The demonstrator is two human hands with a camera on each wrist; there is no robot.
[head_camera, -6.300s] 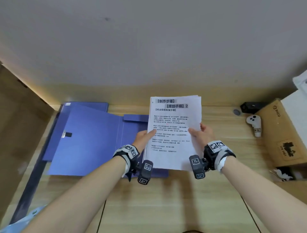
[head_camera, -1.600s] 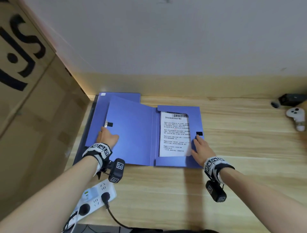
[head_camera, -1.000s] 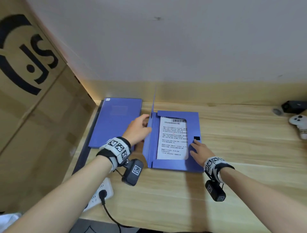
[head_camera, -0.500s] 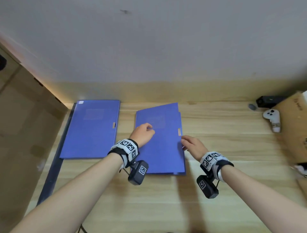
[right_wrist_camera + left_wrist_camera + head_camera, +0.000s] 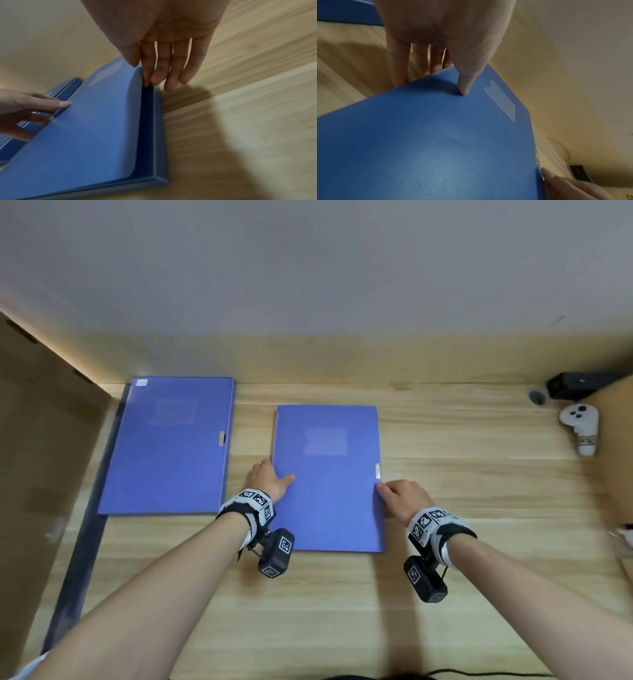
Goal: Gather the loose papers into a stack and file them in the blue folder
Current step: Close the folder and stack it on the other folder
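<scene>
The blue folder (image 5: 327, 477) lies shut on the wooden desk, and the papers inside are hidden. My left hand (image 5: 270, 479) is at its left spine edge. Its thumb (image 5: 464, 89) presses on the cover (image 5: 428, 142) while the straight fingers (image 5: 399, 70) run down beside the spine. My right hand (image 5: 394, 494) is at the free right edge, just below the clasp tab (image 5: 377, 470). Its thumb sits over the cover (image 5: 96, 121) and the index fingertip (image 5: 145, 81) is tucked under the cover's lip, which stands slightly raised above the tray.
A second shut blue folder (image 5: 168, 446) lies to the left, close to a large cardboard box (image 5: 34, 474). At the far right are a white controller (image 5: 580, 426), a black device (image 5: 579, 385) and another cardboard box (image 5: 616, 446). A wall runs along the back.
The cover has come down nearly flat over the papers. My left hand slid from the top of the cover to its left edge. My right hand stayed at the right edge.
</scene>
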